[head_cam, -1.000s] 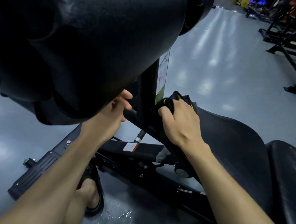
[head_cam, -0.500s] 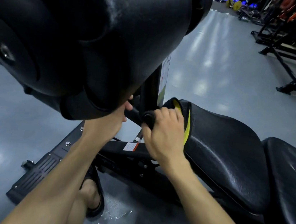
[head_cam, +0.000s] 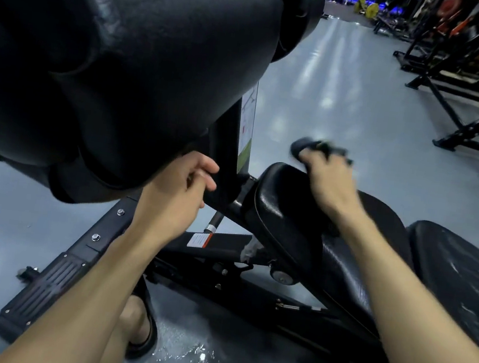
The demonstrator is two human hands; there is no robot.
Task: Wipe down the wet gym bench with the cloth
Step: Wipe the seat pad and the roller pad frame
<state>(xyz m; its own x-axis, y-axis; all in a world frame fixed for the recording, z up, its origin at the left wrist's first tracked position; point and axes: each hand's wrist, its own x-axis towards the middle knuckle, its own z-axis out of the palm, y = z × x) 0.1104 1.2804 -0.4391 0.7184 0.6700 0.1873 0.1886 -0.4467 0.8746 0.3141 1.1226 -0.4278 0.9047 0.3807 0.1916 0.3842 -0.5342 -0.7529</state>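
Two hands work at the bench. Left hand [head_cam: 179, 191], fingers curled, grips the black upright post [head_cam: 225, 149] beneath the large roller pad [head_cam: 120, 59]. Right hand [head_cam: 328, 182] clutches the dark cloth [head_cam: 312, 148], bunched and motion-blurred, just above the front edge of the seat pad [head_cam: 285, 215]. Back pad [head_cam: 462, 280] at the right edge carries wet streaks. Water [head_cam: 188, 354] pools on the floor beside a sandalled foot [head_cam: 137, 326].
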